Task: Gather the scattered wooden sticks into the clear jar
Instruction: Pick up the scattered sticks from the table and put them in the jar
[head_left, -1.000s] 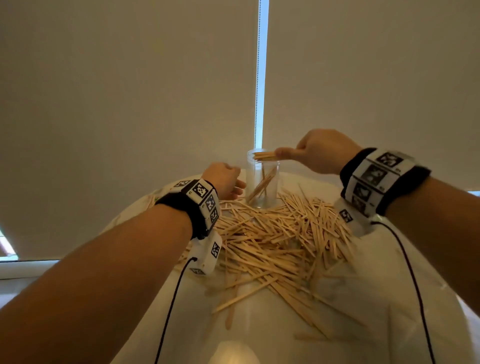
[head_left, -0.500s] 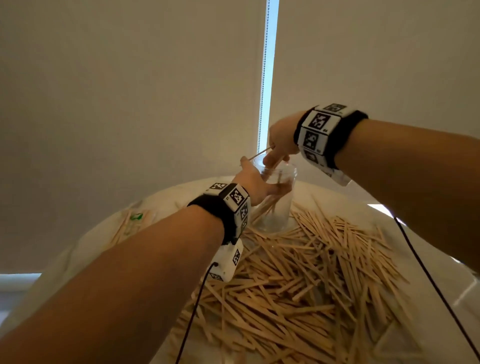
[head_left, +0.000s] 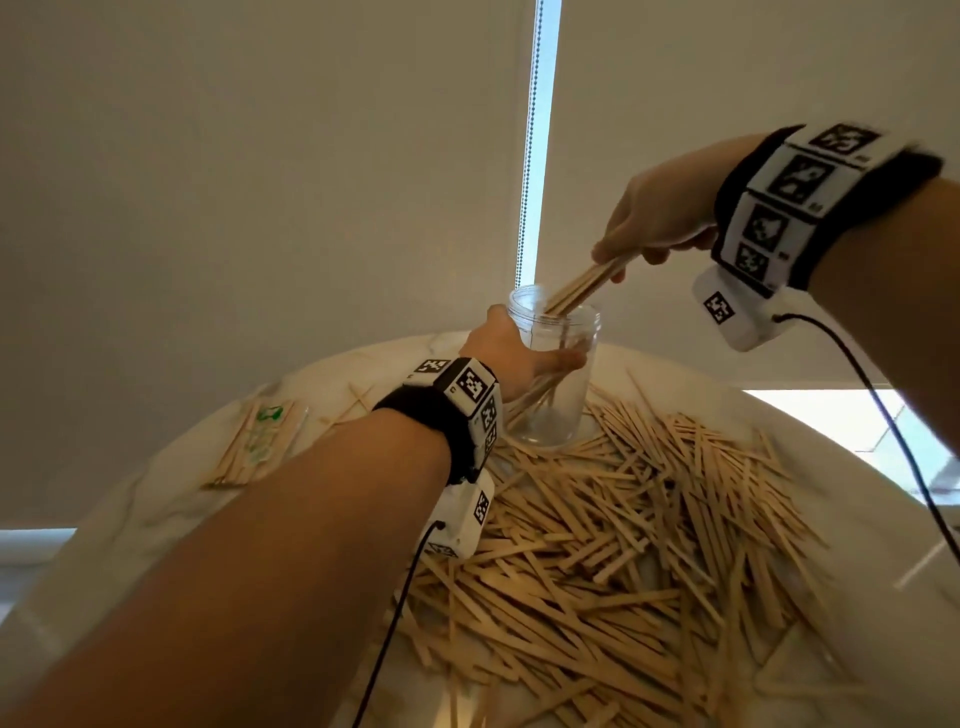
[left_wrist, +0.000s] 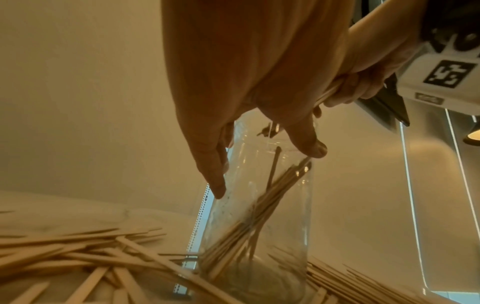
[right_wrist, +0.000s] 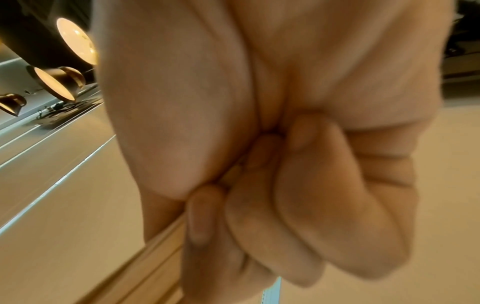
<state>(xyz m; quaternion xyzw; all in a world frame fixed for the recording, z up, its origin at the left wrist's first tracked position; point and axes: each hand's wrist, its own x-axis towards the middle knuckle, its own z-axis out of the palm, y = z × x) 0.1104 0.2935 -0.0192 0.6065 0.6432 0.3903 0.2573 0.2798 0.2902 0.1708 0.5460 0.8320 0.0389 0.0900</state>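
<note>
The clear jar (head_left: 558, 395) stands upright at the far side of the round white table (head_left: 171, 467), with several wooden sticks leaning inside it (left_wrist: 249, 218). My left hand (head_left: 511, 358) grips the jar from the left, thumb and fingers around its wall (left_wrist: 259, 156). My right hand (head_left: 649, 218) is above and to the right of the jar and pinches a small bundle of sticks (head_left: 582, 286), whose lower ends dip into the jar's mouth. In the right wrist view the curled fingers (right_wrist: 259, 205) hide most of that bundle (right_wrist: 145, 265). A big heap of loose sticks (head_left: 623, 545) covers the table in front of the jar.
A packet of sticks with a green label (head_left: 257, 441) lies at the table's far left. Closed blinds hang behind the table, with a bead chain (head_left: 530, 145) in the bright gap between them. Cables trail from both wristbands.
My left hand has closed around the jar. My right hand rose up and to the right, tilting its bundle of sticks down into the jar's mouth. The view has moved closer.
</note>
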